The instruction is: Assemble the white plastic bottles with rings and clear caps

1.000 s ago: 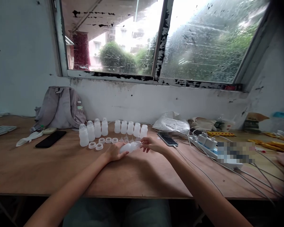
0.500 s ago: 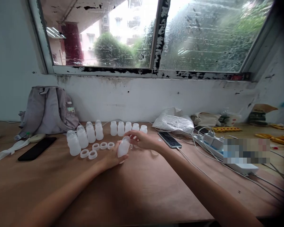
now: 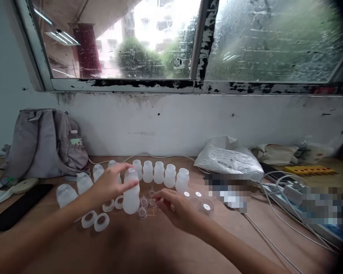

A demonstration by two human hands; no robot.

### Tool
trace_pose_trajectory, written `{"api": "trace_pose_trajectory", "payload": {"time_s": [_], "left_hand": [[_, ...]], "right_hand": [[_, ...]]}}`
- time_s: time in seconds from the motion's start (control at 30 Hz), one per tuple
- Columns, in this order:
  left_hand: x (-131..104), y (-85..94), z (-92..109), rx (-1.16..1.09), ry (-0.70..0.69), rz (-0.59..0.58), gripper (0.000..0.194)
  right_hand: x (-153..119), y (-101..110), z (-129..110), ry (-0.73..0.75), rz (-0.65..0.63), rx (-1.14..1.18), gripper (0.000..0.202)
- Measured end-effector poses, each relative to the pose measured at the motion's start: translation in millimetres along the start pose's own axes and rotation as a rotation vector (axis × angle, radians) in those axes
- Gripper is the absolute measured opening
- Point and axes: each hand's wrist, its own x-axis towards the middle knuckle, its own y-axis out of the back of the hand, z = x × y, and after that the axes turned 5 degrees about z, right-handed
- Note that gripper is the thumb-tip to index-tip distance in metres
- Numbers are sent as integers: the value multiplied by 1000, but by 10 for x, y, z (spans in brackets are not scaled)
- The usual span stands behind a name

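My left hand (image 3: 111, 180) is closed around the upper part of a frosted baby bottle (image 3: 130, 199) with a clear cap, thumb in front and fingers behind. The bottle is upright, its base at the table. My right hand (image 3: 178, 209) hovers low with fingers apart, fingertips beside small clear bottle nipples (image 3: 143, 201); nothing shows in its grasp. White collar rings (image 3: 102, 222) lie left of the held bottle. More capped bottles (image 3: 84, 183) stand behind my left forearm, partly hidden. Several uncapped bottles (image 3: 159, 173) form a row at the back.
Round pieces with white centres (image 3: 206, 207) lie right of my right hand. A silver bag (image 3: 228, 158), cables and a power strip (image 3: 294, 194) occupy the right side. A grey backpack (image 3: 45, 144) and a black phone (image 3: 23, 205) are on the left.
The capped bottle moved left and is now upright instead of tilted, with only my left hand at it. My right hand left its top and came down to the nipples. The view shifted closer.
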Motion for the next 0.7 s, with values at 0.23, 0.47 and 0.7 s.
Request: {"api": "trace_pose_trajectory", "payload": {"time_s": [0.23,0.47,0.7], "left_hand": [[700,153,-365,212,99,-118,40],[941,4,-764,408,168,-171,44],[912,-66,-822,557,72,-133,38]], "right_hand": [[-325,-559,389,87,-111,-110,17],[-342,-652,511,65,-92,-66,17],[-322,-687,544,33,-66,-37,14]]}}
